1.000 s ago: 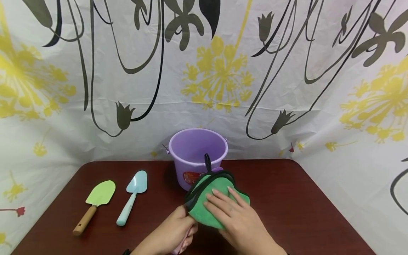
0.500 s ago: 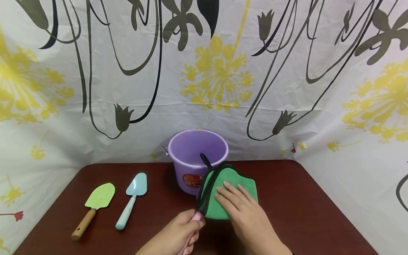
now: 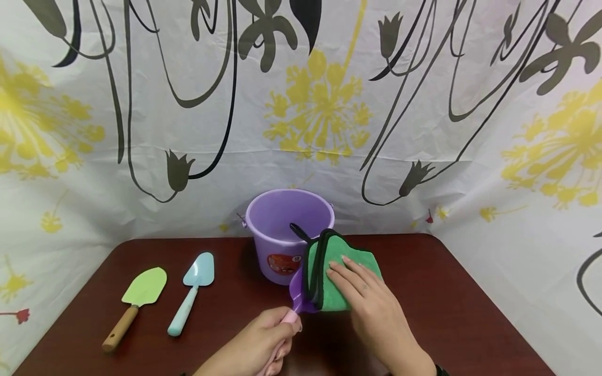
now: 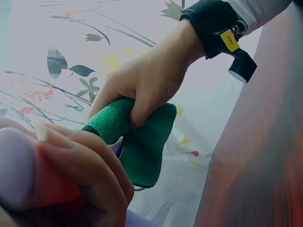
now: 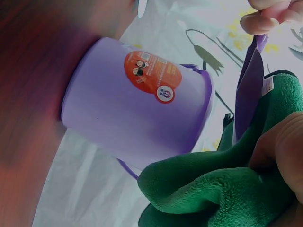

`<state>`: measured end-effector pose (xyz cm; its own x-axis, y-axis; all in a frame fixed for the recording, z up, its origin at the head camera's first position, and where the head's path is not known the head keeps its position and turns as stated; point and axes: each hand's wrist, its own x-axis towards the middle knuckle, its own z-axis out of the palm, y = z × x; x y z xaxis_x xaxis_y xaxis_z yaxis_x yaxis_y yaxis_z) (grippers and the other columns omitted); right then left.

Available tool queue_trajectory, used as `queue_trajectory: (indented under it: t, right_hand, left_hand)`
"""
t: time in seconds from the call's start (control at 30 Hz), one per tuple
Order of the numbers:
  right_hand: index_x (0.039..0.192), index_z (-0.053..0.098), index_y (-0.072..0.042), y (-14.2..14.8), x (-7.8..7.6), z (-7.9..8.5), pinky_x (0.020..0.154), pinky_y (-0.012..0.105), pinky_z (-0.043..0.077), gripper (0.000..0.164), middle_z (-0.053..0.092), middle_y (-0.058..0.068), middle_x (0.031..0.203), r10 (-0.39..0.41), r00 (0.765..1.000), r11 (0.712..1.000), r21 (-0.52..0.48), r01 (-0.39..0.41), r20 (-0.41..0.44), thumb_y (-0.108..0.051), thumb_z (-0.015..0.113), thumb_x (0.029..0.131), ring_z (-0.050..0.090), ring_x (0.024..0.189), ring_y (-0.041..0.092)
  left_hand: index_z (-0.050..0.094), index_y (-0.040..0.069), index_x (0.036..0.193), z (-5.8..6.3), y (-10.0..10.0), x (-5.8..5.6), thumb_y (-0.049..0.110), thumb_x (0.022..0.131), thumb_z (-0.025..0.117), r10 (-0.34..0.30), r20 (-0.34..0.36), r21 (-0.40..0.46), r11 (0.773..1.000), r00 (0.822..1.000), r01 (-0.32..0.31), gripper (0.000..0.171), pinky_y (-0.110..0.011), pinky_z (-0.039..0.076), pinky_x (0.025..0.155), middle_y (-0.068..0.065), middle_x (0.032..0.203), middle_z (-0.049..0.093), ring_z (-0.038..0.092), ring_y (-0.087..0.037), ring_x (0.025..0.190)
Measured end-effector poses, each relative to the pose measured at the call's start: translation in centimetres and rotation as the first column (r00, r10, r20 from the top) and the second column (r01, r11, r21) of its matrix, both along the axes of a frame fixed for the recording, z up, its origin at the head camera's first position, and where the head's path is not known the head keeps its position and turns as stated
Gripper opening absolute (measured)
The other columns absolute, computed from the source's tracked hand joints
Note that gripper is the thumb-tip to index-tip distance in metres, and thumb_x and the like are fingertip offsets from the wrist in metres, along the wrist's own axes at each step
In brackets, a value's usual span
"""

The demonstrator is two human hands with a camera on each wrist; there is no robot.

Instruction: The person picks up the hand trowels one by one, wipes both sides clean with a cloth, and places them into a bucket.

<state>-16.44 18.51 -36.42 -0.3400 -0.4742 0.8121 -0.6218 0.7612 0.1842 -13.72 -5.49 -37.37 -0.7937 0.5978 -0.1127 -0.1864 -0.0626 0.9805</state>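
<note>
My left hand (image 3: pixel 268 334) grips the pink handle (image 3: pixel 289 317) of a purple garden trowel (image 3: pixel 296 290), its blade pointing up and away. A folded green cloth (image 3: pixel 348 245) with black edging covers much of that blade. My right hand (image 3: pixel 378 316) holds the cloth against the blade, fingers over the upper side and thumb below. In the right wrist view, the purple blade (image 5: pixel 250 90) shows beside the bunched cloth (image 5: pixel 203 184). Behind both hands stands a purple bucket (image 3: pixel 270 248) with a red label, partly hidden by the cloth.
Two other trowels lie on the left of the dark red-brown table (image 3: pixel 447 313): a green one (image 3: pixel 146 286) with a wooden handle and a light blue one (image 3: pixel 199 269). A patterned white sheet (image 3: pixel 291 104) hangs behind and at the sides.
Cloth and right hand have shifted to the right along the trowel, uncovering more of the purple blade near the handle. The left hand keeps its grip on the handle.
</note>
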Motion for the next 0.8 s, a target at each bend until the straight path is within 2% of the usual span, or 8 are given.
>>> queue_trajectory:
  t: [0.03, 0.1, 0.27, 0.5, 0.6, 0.7, 0.8]
  right_hand:
    - [0.123, 0.071, -0.011, -0.1, 0.0, 0.1, 0.101, 0.04, 0.051, 0.048, 0.072, 0.002, 0.127, 0.01, 1.0, 1.0, -0.009, -0.01, -0.015, -0.004, 0.027, 0.107, 0.069, 0.117, 0.029]
    - [0.123, 0.071, -0.011, -0.3, -0.1, 0.2, 0.106, 0.038, 0.049, 0.045, 0.072, 0.003, 0.125, 0.04, 0.999, 0.999, -0.026, -0.041, -0.032, -0.004, 0.029, 0.106, 0.069, 0.116, 0.03]
    - [0.12, 0.072, -0.007, -1.0, -0.2, 0.7, 0.122, 0.032, 0.032, 0.039, 0.073, 0.008, 0.123, 0.152, 0.987, 0.987, -0.039, -0.155, -0.057, -0.007, 0.035, 0.107, 0.069, 0.115, 0.034]
    - [0.118, 0.072, -0.006, -2.4, 0.2, 1.4, 0.118, 0.039, 0.038, 0.038, 0.073, 0.009, 0.121, 0.28, 0.957, 0.96, 0.034, -0.278, -0.071, -0.002, 0.036, 0.106, 0.069, 0.115, 0.032]
    - [0.119, 0.071, -0.005, -3.1, 0.6, 1.6, 0.117, 0.04, 0.04, 0.037, 0.073, 0.009, 0.121, 0.333, 0.94, 0.943, 0.052, -0.33, -0.071, 0.0, 0.037, 0.106, 0.069, 0.115, 0.032]
    - [0.121, 0.07, -0.004, -3.9, 0.9, 1.7, 0.119, 0.039, 0.038, 0.036, 0.073, 0.01, 0.122, 0.351, 0.934, 0.936, 0.042, -0.348, -0.069, 0.0, 0.038, 0.106, 0.069, 0.116, 0.032]
    - [0.122, 0.07, -0.006, -4.8, 1.1, 2.0, 0.12, 0.039, 0.036, 0.038, 0.073, 0.008, 0.123, 0.324, 0.944, 0.946, 0.024, -0.323, -0.055, 0.0, 0.036, 0.104, 0.068, 0.118, 0.031]
  left_hand:
    - [0.049, 0.004, 0.099, 0.1, -0.1, 0.0, 0.015, 0.102, 0.049, -0.006, -0.006, 0.001, 1.0, 1.0, 0.006, 0.011, -0.018, 0.033, 0.041, 0.003, 0.061, 0.041, 0.036, -0.005, 0.042]
    - [0.049, 0.004, 0.1, 0.3, -0.4, -0.1, 0.016, 0.102, 0.049, -0.013, -0.018, -0.006, 1.0, 1.0, 0.013, 0.012, -0.018, 0.033, 0.04, 0.003, 0.062, 0.041, 0.037, -0.005, 0.041]
    - [0.048, 0.002, 0.103, 0.9, -1.3, -0.4, 0.017, 0.101, 0.049, -0.012, -0.049, -0.028, 1.0, 0.999, 0.01, 0.015, -0.022, 0.035, 0.037, 0.003, 0.064, 0.043, 0.039, -0.007, 0.041]
    - [0.046, 0.003, 0.099, 1.6, -1.7, -0.9, 0.018, 0.103, 0.047, 0.004, -0.058, -0.029, 1.0, 0.998, -0.005, 0.015, -0.023, 0.034, 0.035, 0.003, 0.063, 0.043, 0.04, -0.006, 0.039]
    - [0.046, 0.005, 0.101, 1.9, -1.8, -1.0, 0.025, 0.107, 0.044, 0.008, -0.055, -0.012, 1.0, 0.998, -0.009, 0.021, -0.023, 0.034, 0.034, 0.003, 0.063, 0.042, 0.039, -0.005, 0.039]
    - [0.046, 0.003, 0.105, 2.2, -2.0, -1.3, 0.031, 0.109, 0.04, 0.0, -0.092, 0.008, 1.0, 0.996, 0.001, 0.029, -0.024, 0.035, 0.034, 0.003, 0.063, 0.041, 0.039, -0.005, 0.039]
    - [0.046, 0.001, 0.105, 2.4, -2.0, -1.5, 0.029, 0.11, 0.038, 0.006, -0.146, -0.003, 1.0, 0.989, -0.006, 0.03, -0.023, 0.038, 0.034, 0.002, 0.06, 0.043, 0.042, -0.005, 0.039]
